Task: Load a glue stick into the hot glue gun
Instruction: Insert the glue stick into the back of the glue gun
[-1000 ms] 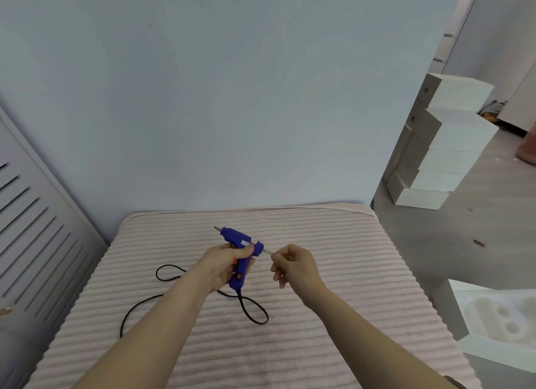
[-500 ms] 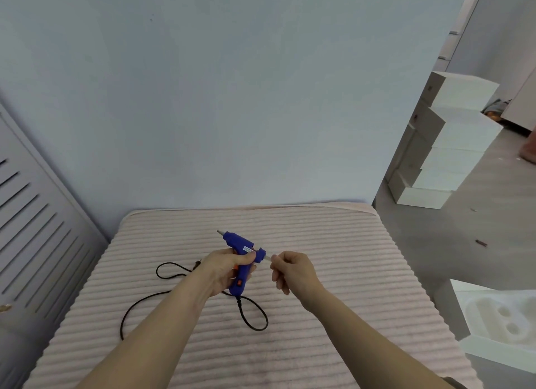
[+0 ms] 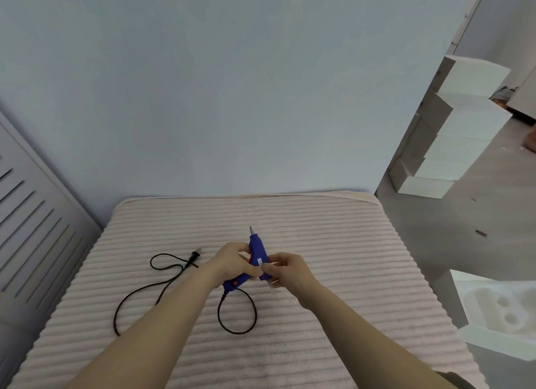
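Observation:
A blue hot glue gun with an orange trigger is held above the pink ribbed cushion, its metal nozzle pointing away from me. My left hand is wrapped around its handle. My right hand pinches the rear of the barrel, where a short clear stub of glue stick pokes out below the fingers. Most of the stick is hidden inside the gun or behind my fingers. The black power cord loops on the cushion, and its plug lies to the left.
A blue-grey wall stands right behind the cushion. A slatted grey panel leans at the left. White foam blocks are stacked on the floor at the right, and a moulded white foam tray lies near the cushion's right edge.
The gun has turned from pointing left to pointing away from me. My right hand has closed in on the barrel's rear, and less of the glue stick shows.

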### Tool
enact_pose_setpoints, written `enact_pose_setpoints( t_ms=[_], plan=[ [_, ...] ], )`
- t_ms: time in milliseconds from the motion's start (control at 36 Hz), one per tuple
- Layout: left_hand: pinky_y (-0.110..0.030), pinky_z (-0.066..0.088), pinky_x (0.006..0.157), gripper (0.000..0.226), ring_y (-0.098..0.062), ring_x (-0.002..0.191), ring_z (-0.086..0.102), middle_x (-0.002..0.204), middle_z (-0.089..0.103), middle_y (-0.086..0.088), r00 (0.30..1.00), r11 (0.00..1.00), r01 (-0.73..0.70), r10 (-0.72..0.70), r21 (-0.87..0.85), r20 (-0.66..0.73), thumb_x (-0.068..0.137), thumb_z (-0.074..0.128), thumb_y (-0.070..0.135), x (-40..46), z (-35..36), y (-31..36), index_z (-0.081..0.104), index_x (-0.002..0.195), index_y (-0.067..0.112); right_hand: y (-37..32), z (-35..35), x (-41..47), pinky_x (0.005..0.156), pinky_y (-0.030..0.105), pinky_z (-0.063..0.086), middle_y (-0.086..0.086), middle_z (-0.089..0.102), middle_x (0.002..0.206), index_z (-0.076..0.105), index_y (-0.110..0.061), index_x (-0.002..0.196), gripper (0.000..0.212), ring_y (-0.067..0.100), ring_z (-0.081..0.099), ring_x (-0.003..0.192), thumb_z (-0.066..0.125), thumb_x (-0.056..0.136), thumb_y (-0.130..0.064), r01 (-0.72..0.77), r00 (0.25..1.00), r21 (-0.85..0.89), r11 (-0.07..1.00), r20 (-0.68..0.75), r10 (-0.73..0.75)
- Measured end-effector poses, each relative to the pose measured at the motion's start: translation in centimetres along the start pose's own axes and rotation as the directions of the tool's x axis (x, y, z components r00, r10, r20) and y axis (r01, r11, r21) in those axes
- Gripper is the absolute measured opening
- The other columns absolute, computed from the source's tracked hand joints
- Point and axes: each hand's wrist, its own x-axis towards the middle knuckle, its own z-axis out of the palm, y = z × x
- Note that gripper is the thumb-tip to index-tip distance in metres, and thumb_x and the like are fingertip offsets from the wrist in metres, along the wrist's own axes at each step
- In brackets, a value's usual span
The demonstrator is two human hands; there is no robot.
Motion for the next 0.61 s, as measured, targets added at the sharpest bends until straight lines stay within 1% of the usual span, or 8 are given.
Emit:
enact_pose_setpoints(
  t_ms=[83, 167, 278, 333, 389, 500, 611],
  plan=[
    [-0.027, 0.055, 0.072, 0.046, -0.017, 0.087, 0.070, 0.097, 0.075, -0.003, 1.000, 0.997, -0.014, 0.014, 0.075, 0.005, 0.066, 0.086, 0.012, 0.6, 0.3, -0.3, 0.069, 0.109, 0.016, 0.9, 0.1, 0.6, 0.067, 0.024, 0.056, 0.010, 0.077, 0.089, 0.071, -0.007, 0.112, 0.026, 0.013, 0.068, 0.071, 0.072, 0.088, -0.016, -0.026, 1.000, 0.024, 0.999, -0.007, 0.026],
    [-0.027, 0.053, 0.074, 0.047, -0.018, 0.093, 0.068, 0.099, 0.073, 0.000, 1.000, 0.994, -0.011, 0.010, 0.110, 0.009, 0.067, 0.086, 0.016, 1.3, 0.7, -0.9, 0.069, 0.112, 0.015, 1.7, 0.3, 1.3, 0.065, 0.022, 0.056, 0.012, 0.077, 0.094, 0.070, -0.007, 0.115, 0.027, 0.012, 0.069, 0.072, 0.070, 0.089, -0.014, -0.046, 0.999, 0.018, 0.999, -0.006, 0.046],
    [-0.021, 0.045, 0.066, 0.043, -0.007, 0.083, 0.061, 0.091, 0.067, 0.010, 1.000, 0.990, 0.004, -0.005, 0.138, 0.003, 0.072, 0.083, 0.018, 2.1, 1.2, -1.8, 0.069, 0.113, 0.017, 2.9, 0.5, 2.1, 0.067, 0.023, 0.058, 0.010, 0.076, 0.097, 0.070, -0.006, 0.117, 0.026, 0.014, 0.071, 0.081, 0.065, 0.092, -0.009, -0.087, 0.996, -0.004, 0.996, 0.008, 0.087],
    [-0.019, 0.043, 0.063, 0.039, -0.002, 0.080, 0.059, 0.088, 0.066, 0.012, 1.000, 0.990, -0.003, 0.004, 0.143, -0.001, 0.075, 0.082, 0.018, 2.2, 1.4, -1.8, 0.070, 0.112, 0.017, 3.1, 0.5, 2.1, 0.065, 0.021, 0.057, 0.007, 0.075, 0.094, 0.071, -0.009, 0.112, 0.022, 0.013, 0.071, 0.081, 0.062, 0.092, -0.006, -0.085, 0.996, -0.008, 0.996, 0.013, 0.086],
    [-0.016, 0.041, 0.063, 0.036, -0.001, 0.080, 0.060, 0.087, 0.067, 0.012, 1.000, 0.991, 0.006, -0.005, 0.137, -0.002, 0.075, 0.081, 0.016, 2.5, 1.6, -2.0, 0.071, 0.110, 0.016, 3.4, 0.5, 2.3, 0.062, 0.018, 0.055, 0.005, 0.074, 0.092, 0.071, -0.012, 0.108, 0.021, 0.011, 0.070, 0.079, 0.061, 0.092, -0.003, -0.097, 0.995, -0.017, 0.995, 0.011, 0.097],
    [-0.012, 0.044, 0.062, 0.027, -0.008, 0.083, 0.066, 0.082, 0.070, 0.013, 1.000, 0.990, 0.009, -0.008, 0.138, -0.011, 0.075, 0.081, 0.011, 3.2, 2.0, -2.8, 0.073, 0.100, 0.016, 4.1, 0.8, 2.9, 0.057, 0.016, 0.053, 0.008, 0.073, 0.095, 0.069, -0.002, 0.117, 0.027, 0.011, 0.069, 0.077, 0.062, 0.091, -0.002, -0.124, 0.992, -0.051, 0.991, -0.023, 0.123],
    [-0.013, 0.043, 0.066, 0.036, -0.003, 0.082, 0.062, 0.087, 0.069, 0.011, 1.000, 0.989, 0.003, 0.000, 0.149, -0.023, 0.075, 0.082, 0.014, 3.7, 2.0, -3.2, 0.073, 0.110, 0.013, 4.3, 1.2, 3.3, 0.057, 0.019, 0.055, 0.015, 0.076, 0.101, 0.071, -0.004, 0.118, 0.029, 0.016, 0.069, 0.076, 0.063, 0.089, -0.006, -0.119, 0.990, -0.127, 0.985, -0.095, 0.107]
  ],
)
